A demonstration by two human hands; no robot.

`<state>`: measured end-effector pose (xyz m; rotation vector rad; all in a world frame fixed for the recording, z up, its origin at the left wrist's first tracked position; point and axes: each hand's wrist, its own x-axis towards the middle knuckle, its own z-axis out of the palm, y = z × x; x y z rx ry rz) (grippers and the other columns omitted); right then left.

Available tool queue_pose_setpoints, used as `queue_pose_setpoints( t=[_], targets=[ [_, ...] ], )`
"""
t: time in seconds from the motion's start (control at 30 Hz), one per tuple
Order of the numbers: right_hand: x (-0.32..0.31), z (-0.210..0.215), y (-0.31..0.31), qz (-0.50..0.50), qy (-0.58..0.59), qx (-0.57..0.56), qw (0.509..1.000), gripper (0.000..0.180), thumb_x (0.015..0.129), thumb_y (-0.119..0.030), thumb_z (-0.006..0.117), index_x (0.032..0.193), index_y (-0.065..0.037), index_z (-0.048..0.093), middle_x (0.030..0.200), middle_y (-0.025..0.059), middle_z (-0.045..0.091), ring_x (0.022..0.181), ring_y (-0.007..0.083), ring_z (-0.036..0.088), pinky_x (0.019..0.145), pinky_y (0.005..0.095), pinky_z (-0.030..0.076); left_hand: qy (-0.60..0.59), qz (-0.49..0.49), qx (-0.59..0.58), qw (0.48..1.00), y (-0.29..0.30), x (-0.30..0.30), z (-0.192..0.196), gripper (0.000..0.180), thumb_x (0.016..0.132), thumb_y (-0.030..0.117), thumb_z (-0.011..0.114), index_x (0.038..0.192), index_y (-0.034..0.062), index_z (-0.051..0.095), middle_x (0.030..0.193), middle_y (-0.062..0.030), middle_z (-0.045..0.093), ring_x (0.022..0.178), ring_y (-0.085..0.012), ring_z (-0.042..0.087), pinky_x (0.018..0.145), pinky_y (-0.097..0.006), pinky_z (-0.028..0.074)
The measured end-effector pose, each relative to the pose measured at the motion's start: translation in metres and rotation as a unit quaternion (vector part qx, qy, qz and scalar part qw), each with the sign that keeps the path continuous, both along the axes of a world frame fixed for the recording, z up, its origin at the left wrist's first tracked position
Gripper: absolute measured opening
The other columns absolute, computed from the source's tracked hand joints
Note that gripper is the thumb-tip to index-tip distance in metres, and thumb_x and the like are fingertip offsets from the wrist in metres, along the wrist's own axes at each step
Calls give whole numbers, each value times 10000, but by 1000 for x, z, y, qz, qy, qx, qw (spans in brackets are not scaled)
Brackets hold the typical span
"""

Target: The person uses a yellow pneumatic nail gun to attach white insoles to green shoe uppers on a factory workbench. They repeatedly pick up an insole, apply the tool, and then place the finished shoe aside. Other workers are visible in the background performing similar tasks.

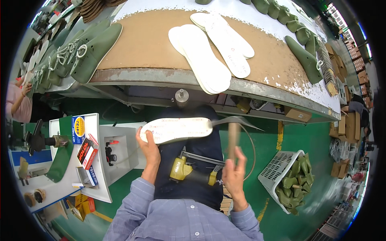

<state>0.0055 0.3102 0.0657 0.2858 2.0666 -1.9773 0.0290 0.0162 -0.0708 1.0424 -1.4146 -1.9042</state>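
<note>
A white sole (181, 129) with faint printing lies level above the person's lap, its rounded left end in the left hand (150, 152). That hand is partly closed, thumb over the upper face; its fingers underneath are hidden, as is whatever backs the sole. The right hand (234, 173) is curled around the upright wooden handle of a hammer (233, 142), whose blurred head is near the sole's right end; contact cannot be told. Across the lap rests a yellow staple gun (181, 169), untouched by either hand.

Beyond, on the desk (138, 44), more white soles (201, 60) lie in two overlapping stacks, apparently waiting. At the desk's left, green shoe lasts (96, 52) tied with cord stand in a row; the nearest has a pale edge, so it may already carry its sole. The work looks partway: the sole in hand seems unfinished, and the green lasts in the white basket (268, 170) on the floor look bare.
</note>
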Motion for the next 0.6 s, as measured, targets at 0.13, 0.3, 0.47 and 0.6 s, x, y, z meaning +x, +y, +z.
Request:
queue_pose_setpoints(
  t=[0.13,0.3,0.47,0.6],
  targets=[
    [-16,22,12,127,165,219,953,480,1039,-84,603,1504,-60,489,1030,131,718,813,200,692,735,315,558,-16,3,-44,999,-3,5,-2,547,1081,266,551,1511,7,332,1316,-181,543,1170,-203,568,1012,-339,475],
    [-91,54,40,-5,362,374,854,440,1009,-80,654,1442,-63,578,1340,215,668,1149,310,690,950,389,543,-42,3,-113,993,12,1,31,534,1073,248,547,1496,-5,342,1311,-183,544,1152,-203,573,998,-345,486],
    [-169,85,39,19,500,584,639,374,947,-38,686,1317,-85,665,1018,124,682,938,342,617,850,438,500,0,-24,-191,981,13,6,18,534,1051,212,583,1473,-19,351,1271,-168,549,1129,-194,572,986,-336,493],
    [-96,67,-26,226,451,408,761,324,808,-44,794,1111,-44,680,1059,140,700,948,346,653,845,444,533,4,-41,-166,985,21,8,28,508,1038,181,597,1451,-5,367,1192,-182,621,1055,-224,639,930,-344,527]
  ],
)
